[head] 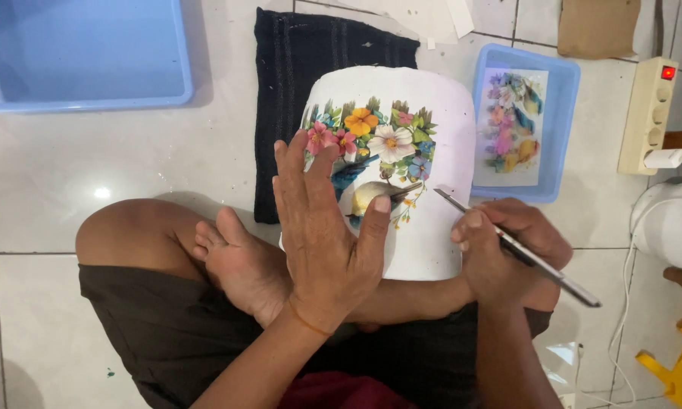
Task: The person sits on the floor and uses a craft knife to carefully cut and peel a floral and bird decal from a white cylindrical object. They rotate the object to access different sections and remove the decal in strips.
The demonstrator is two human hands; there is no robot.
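Your left hand [327,227] lies flat, fingers spread, pinning the flower decal [371,144] to the white pot [424,235] propped on your legs, while your right hand [507,246] grips a blade [519,250] — tip beside the decal's edge.

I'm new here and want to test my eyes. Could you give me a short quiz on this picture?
1. True or false: the left hand lies flat on the white pot.
2. What does the right hand hold: A a thin metal tool, B a sponge, C a cup?
3. What lies in the small blue tray?

Key: 1 true. 2 A. 3 a flowered picture sheet.
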